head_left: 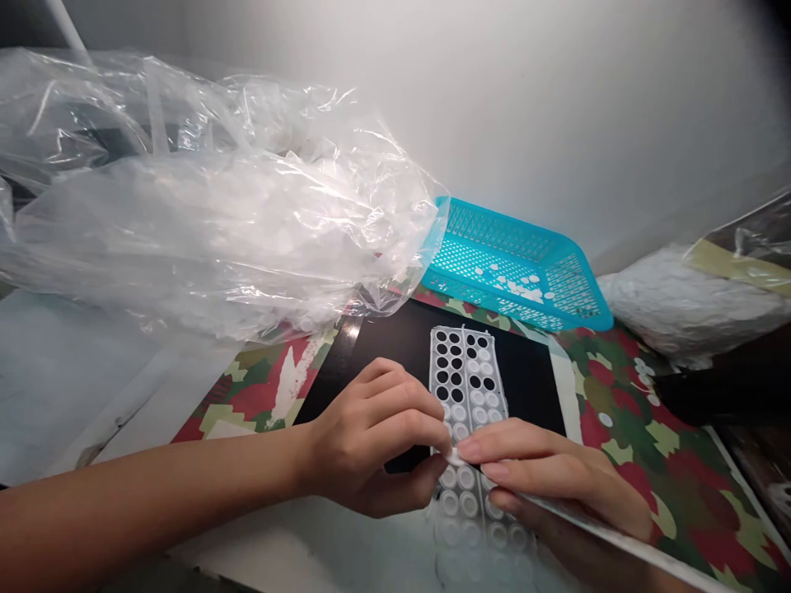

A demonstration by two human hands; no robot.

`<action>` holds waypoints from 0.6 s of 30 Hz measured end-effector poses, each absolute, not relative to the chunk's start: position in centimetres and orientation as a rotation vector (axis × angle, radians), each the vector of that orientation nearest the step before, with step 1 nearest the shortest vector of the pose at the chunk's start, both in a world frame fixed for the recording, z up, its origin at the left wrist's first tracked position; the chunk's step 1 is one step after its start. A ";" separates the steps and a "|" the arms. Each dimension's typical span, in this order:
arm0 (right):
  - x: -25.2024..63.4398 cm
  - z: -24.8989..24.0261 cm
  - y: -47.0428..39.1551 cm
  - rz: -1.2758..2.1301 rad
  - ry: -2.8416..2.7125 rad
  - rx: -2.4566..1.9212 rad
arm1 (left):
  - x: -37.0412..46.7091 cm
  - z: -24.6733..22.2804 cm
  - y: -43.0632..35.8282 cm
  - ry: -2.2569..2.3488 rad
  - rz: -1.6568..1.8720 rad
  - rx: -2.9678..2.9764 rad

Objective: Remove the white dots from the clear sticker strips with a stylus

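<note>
A long translucent sheet [468,416] with rows of round rings lies over a black board [531,371]. Black shows through several rings at its far end; the nearer rings look white. My left hand [389,436] is over the sheet's left edge, fingers curled and pinched at a small white piece [454,455]. From the right, my right hand [556,469] touches the same piece with its fingertips, its fingers close together. Whether the piece is loose or part of the sheet is hard to tell.
A large clear plastic bag [235,231] fills the left back. A blue basket [593,301] with several small white discs stands behind the board. At the right are a white bundle [698,305] and a few loose white discs [606,420] on the patterned cloth [630,469].
</note>
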State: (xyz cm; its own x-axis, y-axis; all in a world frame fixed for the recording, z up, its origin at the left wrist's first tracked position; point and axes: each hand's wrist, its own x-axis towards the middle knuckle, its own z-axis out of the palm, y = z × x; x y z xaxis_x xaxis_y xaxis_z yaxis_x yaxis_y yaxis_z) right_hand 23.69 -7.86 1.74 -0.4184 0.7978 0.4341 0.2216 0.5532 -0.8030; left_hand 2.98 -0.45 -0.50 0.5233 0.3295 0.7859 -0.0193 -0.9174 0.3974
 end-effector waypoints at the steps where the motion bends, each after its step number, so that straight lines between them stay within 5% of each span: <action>1: 23.7 1.7 -7.9 0.853 -1.926 -0.825 | 3.0 -0.5 -0.4 0.257 1.351 2.411; 11: 23.2 1.8 -8.1 1.027 -1.695 -0.941 | 2.9 -0.8 -0.4 0.274 1.321 2.405; 18: 28.9 2.4 -2.8 -0.068 -1.352 -1.393 | 2.9 -1.1 -0.3 0.318 1.263 2.397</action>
